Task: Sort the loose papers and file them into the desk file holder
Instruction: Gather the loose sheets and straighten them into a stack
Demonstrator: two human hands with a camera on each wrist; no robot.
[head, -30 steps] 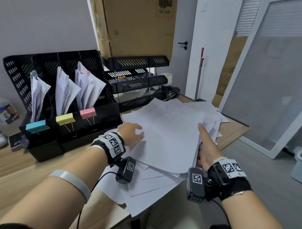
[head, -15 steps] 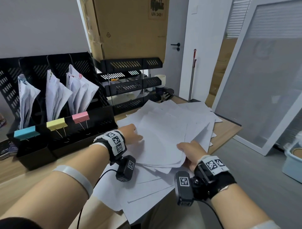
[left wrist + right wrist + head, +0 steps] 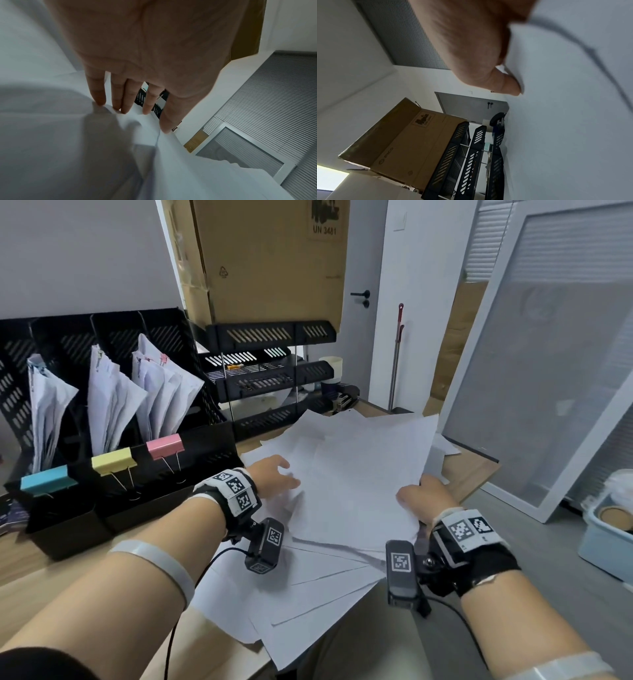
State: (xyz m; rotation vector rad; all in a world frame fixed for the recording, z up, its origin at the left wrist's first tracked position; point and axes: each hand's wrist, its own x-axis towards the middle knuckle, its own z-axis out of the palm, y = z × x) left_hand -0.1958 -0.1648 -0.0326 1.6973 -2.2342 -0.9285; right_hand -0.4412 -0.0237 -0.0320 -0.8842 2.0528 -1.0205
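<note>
A messy pile of loose white papers (image 3: 346, 494) covers the desk's right half. My left hand (image 3: 284, 475) lies on the pile's left side; the left wrist view shows its straight fingers (image 3: 123, 106) pressing a rumpled sheet (image 3: 171, 162). My right hand (image 3: 423, 491) grips the right edge of the top sheets, lifting that side. The thumb (image 3: 506, 83) presses on the paper (image 3: 573, 121); the fingers are hidden behind it. The black desk file holder (image 3: 195, 453) stands at the left, its three slots filled with papers (image 3: 113, 402) and clipped blue (image 3: 48, 484), yellow (image 3: 113, 462) and pink (image 3: 164, 446).
Black stacked letter trays (image 3: 274, 381) stand behind the pile, with a tall cardboard box (image 3: 274, 261) behind them. Sheets overhang the wooden desk's (image 3: 85, 570) front edge. A pale blue bin (image 3: 606, 542) sits on the floor at right, beside a leaning glass panel (image 3: 548, 392).
My right hand came down from the pile's right side, took hold of the top sheets at their right edge and is lifting them. My left hand stayed on the pile.
</note>
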